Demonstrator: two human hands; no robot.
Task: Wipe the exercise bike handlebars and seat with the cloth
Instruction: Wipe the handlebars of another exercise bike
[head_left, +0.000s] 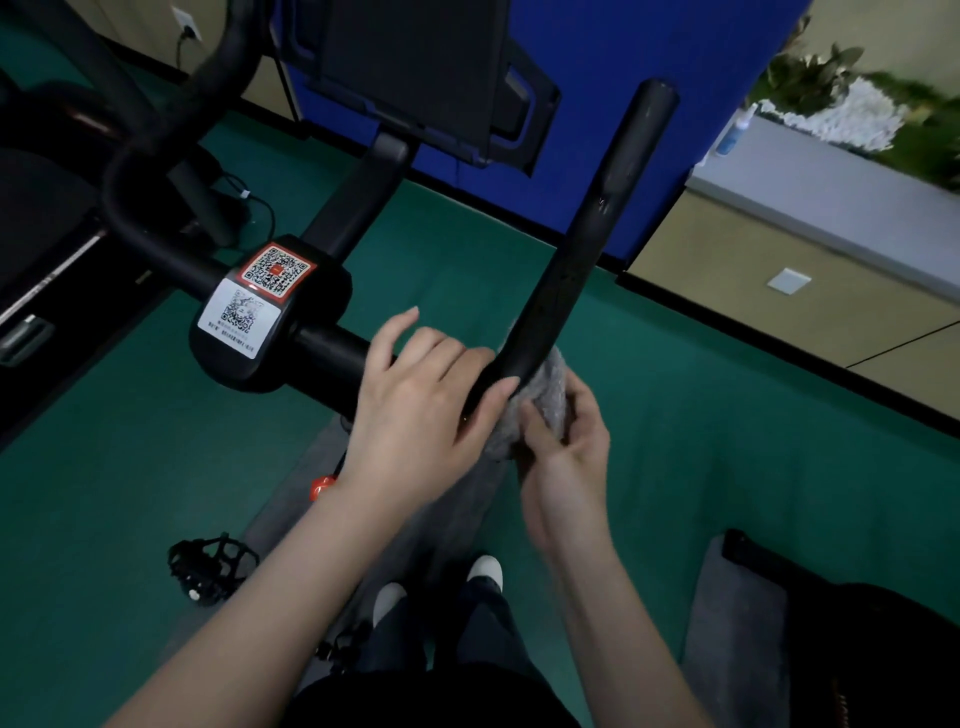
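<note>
Head view: the grey cloth (537, 410) sits bunched under the bend of the handlebar (582, 244), at about 5 o'clock from the QR label (260, 296). The right hand (563, 447) pinches the cloth, fingers curled into it; the left hand (415, 395) lies loosely spread over the bar, fingers relaxed. The cloth looks soft, light and easily wrapped; gripping it folded around the stiff bar seems best. No containers are visible.

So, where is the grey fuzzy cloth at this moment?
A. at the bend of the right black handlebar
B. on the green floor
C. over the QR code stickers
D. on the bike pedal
A: the grey fuzzy cloth is bunched against the bend of the right black handlebar, held there by the right hand.
</note>
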